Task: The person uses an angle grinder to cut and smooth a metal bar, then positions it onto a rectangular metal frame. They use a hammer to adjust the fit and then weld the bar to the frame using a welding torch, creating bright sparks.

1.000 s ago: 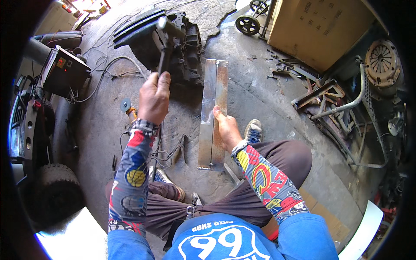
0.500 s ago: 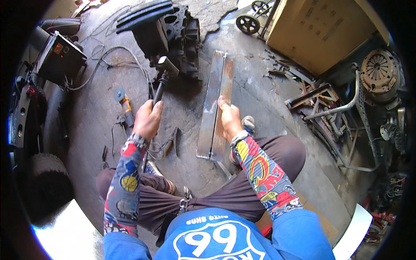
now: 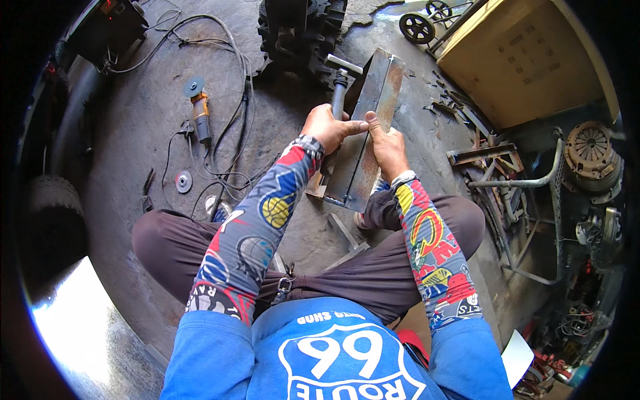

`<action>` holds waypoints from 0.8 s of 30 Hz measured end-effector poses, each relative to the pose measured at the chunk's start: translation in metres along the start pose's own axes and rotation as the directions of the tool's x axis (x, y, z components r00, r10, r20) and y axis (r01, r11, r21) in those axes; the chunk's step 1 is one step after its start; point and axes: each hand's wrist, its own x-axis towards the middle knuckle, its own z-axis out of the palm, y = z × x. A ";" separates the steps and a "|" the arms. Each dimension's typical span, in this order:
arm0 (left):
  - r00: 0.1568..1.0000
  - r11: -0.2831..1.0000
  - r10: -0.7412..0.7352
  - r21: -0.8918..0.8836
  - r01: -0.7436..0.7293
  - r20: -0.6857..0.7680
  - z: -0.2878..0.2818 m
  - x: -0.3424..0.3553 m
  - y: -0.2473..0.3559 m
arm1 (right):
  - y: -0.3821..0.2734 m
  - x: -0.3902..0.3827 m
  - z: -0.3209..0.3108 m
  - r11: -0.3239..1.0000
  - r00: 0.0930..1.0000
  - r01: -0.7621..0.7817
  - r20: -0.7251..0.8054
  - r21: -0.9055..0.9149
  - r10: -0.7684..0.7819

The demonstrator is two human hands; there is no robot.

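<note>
My left hand (image 3: 325, 129) is closed round the dark handle of a hammer (image 3: 339, 90), whose metal head points away from me. Its index finger stretches over to the seam of a long steel piece (image 3: 348, 175), close to my right thumb. This piece looks like two lengths of metal joined along a dark line, one face grey, the other rusty. My right hand (image 3: 389, 148) grips its right edge, thumb on the top face and fingers hidden behind. The piece stands tilted between my legs, its underside partly showing on the left.
An angle grinder (image 3: 201, 113) lies on the concrete to the left, near a loose disc (image 3: 183, 181) and tangled cables (image 3: 243, 100). A dark engine block (image 3: 300, 33) stands ahead. Scrap metal (image 3: 490, 160), a tubular frame (image 3: 557, 200) and a large cardboard box (image 3: 527, 63) are at right.
My left hand has moved right with the hammer, bringing a finger to the steel piece. My right hand has tipped the piece up and shifted it right. The view has turned slightly.
</note>
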 end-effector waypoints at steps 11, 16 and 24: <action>0.981 1.000 -0.026 0.015 0.023 0.193 -0.010 0.003 0.008 | 0.013 -0.009 -0.008 0.987 0.982 0.133 0.125 0.092 -0.144; 0.982 0.999 0.037 0.002 -0.038 0.186 -0.013 0.016 0.007 | 0.005 -0.005 -0.006 0.991 0.990 0.004 0.137 0.136 -0.023; 0.977 1.000 -0.012 0.014 0.009 0.214 -0.026 0.020 0.011 | -0.001 -0.012 0.007 0.913 0.927 -0.250 0.352 0.321 0.130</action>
